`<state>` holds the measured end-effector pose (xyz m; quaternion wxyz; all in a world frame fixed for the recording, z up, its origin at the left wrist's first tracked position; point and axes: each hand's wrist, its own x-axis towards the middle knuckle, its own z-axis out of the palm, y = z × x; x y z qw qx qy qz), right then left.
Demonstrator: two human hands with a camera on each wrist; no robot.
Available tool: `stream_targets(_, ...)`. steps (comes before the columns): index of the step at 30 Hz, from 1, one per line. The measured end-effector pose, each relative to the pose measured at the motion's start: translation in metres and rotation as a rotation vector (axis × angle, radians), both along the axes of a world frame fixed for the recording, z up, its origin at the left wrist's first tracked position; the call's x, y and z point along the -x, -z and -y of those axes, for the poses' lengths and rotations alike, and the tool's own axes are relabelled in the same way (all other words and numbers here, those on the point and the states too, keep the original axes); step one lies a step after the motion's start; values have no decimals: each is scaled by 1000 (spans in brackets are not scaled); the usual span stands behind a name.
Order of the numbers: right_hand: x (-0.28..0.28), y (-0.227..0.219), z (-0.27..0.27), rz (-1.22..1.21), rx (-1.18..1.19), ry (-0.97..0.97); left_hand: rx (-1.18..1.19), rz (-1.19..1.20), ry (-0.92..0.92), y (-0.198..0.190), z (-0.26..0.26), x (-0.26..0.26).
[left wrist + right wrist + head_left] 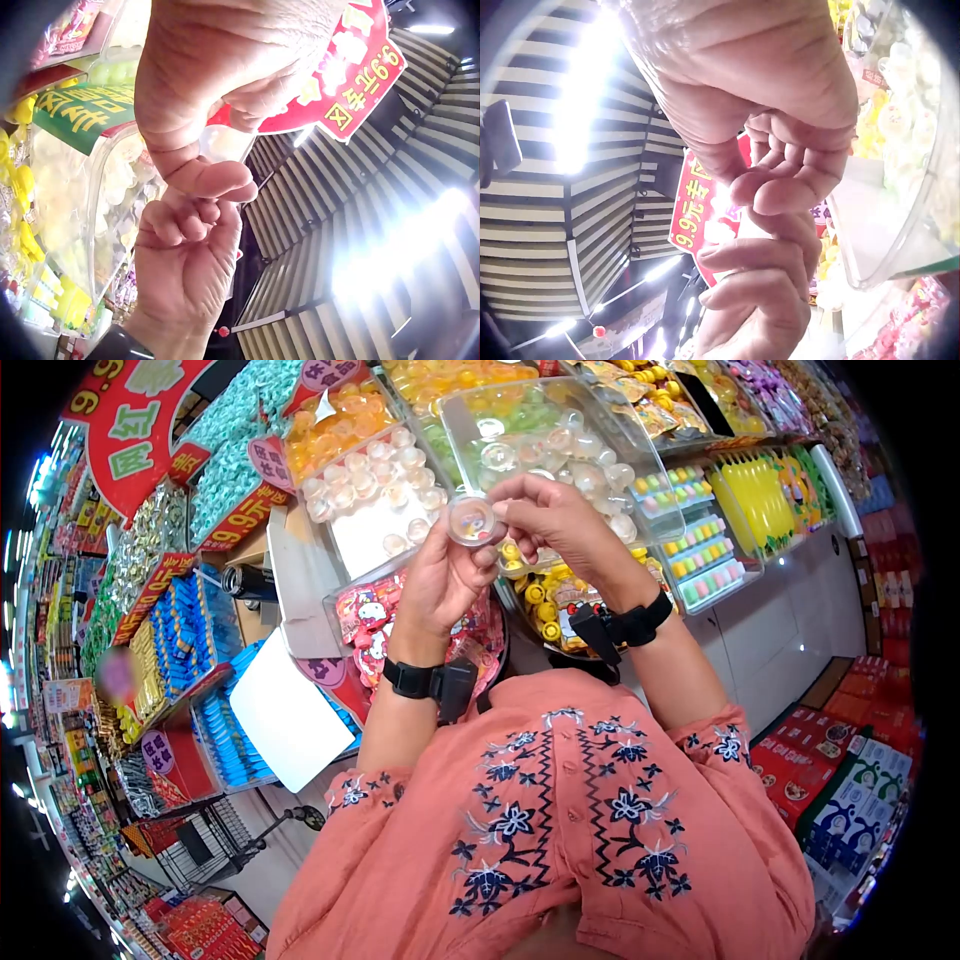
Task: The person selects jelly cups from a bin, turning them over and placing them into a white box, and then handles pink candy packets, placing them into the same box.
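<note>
Between both hands is a small round see-through cup (pixel 470 522), its flat face turned up with a coloured picture showing. My left hand (pixel 440 580) grips it from the left, thumb and fingers around its side. The right hand (pixel 565 525) pinches at the cup's right edge with thumb and forefinger, other fingers curled. In the left wrist view the left hand (pixel 232 82) is large above, and the right hand (pixel 184 262) meets it from below. The right wrist view has the right hand (pixel 757 97) over the left hand (pixel 757 300); fingers mostly hide the cup there.
Just past the hands stands a bin (pixel 385 525) of similar round cups, beside a lidded bin (pixel 570 435) with more. Pink bags (pixel 365 620) and yellow-wrapped sweets (pixel 545 610) lie nearer the body. A white board (pixel 290 710) rests at the left; a shopping cart (pixel 205 850) stands below it.
</note>
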<state>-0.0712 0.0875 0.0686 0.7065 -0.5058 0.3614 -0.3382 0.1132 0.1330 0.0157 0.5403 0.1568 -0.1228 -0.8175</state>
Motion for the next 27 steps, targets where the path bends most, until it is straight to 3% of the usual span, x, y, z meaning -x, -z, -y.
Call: stream_targets(27,-9,24,9,-46,-36,6,-25,3,-11,16,8,-11)
